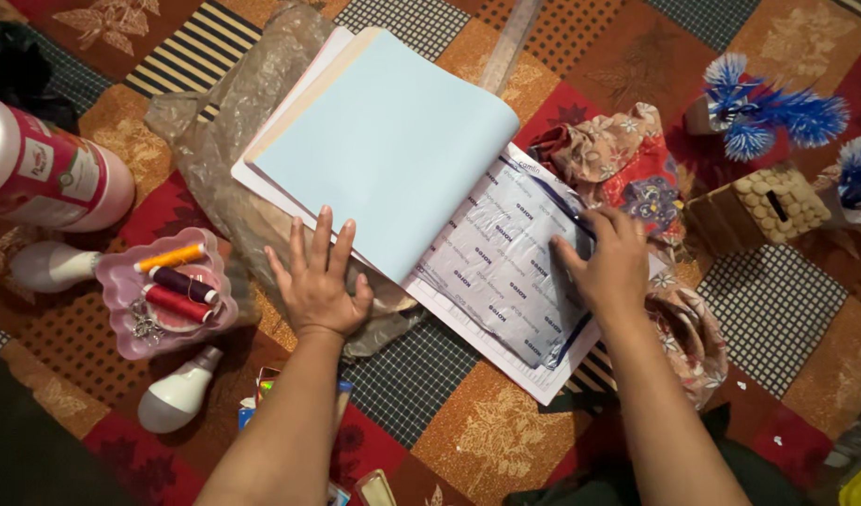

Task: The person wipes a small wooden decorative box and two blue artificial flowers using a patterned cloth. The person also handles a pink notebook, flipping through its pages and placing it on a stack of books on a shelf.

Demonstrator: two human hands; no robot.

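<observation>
A pad of coloured paper [393,141] lies on a patchwork cloth, its light blue sheets folded back to the left. My left hand [316,279] presses flat, fingers spread, on the lower edge of the blue sheets. My right hand [610,262] rests on the pad's plastic wrapper [505,272], a clear printed sleeve over white paper, with fingertips at its upper right edge. A crumpled clear plastic bag [234,122] lies under the pad.
A pink tray [121,319] holds thread spools and pins at the left. A large white and pink bottle [46,173] and two white bulbs [173,398] lie nearby. Floral fabric [627,159], a small cardboard house [763,206] and blue fluffy flowers [777,117] sit at the right.
</observation>
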